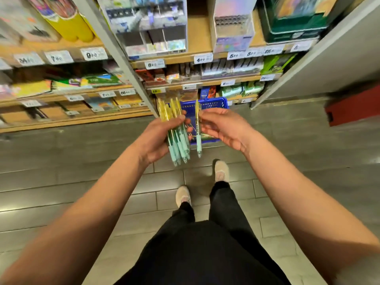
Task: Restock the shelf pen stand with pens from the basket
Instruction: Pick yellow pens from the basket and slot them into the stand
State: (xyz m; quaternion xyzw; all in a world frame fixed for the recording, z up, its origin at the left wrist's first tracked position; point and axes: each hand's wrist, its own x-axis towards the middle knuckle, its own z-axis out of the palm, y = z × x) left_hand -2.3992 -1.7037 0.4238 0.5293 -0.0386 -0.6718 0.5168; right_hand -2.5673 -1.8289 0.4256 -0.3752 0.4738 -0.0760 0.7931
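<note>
At the far left, wooden shelves (pixel 67 122) carry blurred stationery, with yellow tubes (pixel 72 25) on the top tier and white price tags (pixel 93 53) along the shelf edges. A grey upright (pixel 123 58) divides this bay from the next one.

Just right of the upright, on the upper shelf, stands a clear compartmented display (pixel 152 31). It may be the pen stand, though motion blur leaves that uncertain.

Below it, over the grey tiled floor (pixel 61 161), the left hand (pixel 158 138) has its fingers wrapped around a bundle of pens (pixel 177 145). The pens have yellow-green barrels and mint grips, and their tips point down toward the person. Behind both hands a blue basket (pixel 213 104) sits on the floor against the bottom shelf, with a few thin items visible inside it.

To the right of the bundle and apart from it, a single pen (pixel 198 144) of the same kind hangs nearly upright, pinched between the thumb and fingertips of the right hand (pixel 224 128).

Further right on the upper shelf stand a holographic box (pixel 232 31) and a dark green box (pixel 294 21). A red block (pixel 353 105) lies at the right edge. Two pale shoes (pixel 221 171) and black trousers (pixel 205 254) fill the lower centre.
</note>
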